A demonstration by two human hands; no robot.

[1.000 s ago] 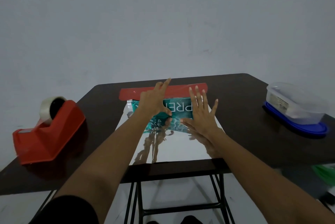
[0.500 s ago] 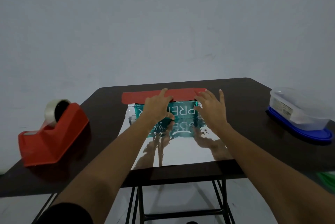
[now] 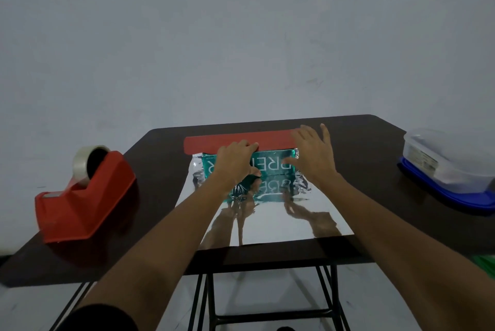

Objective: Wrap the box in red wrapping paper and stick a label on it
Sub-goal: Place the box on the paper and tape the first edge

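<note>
At the left of the frame a red tape dispenser (image 3: 80, 197) sits on the dark table (image 3: 361, 148), with its roll of clear tape (image 3: 87, 163) standing at the upper end. Toward the centre, the wrapping paper (image 3: 267, 219) lies spread with its silver inner side up (it mirrors both forearms), and its near edge reaches almost to the table's front edge. Its red outer side (image 3: 209, 143) shows only as a strip folded up along the far edge. The teal box (image 3: 276, 166) with white lettering stands on the paper at centre frame, just in front of that red strip.

The left hand (image 3: 235, 162) grips the box's left part, fingers curled together over the top edge onto the red strip and thumb pressed against the front face. Just to the right, the right hand (image 3: 313, 154) lies flat over the box's right end, fingers straight and slightly spread across the red strip, thumb touching the front face.

At the right edge of the frame a clear plastic container (image 3: 450, 159) rests upside down on its blue lid (image 3: 439, 193), well apart from the paper
</note>
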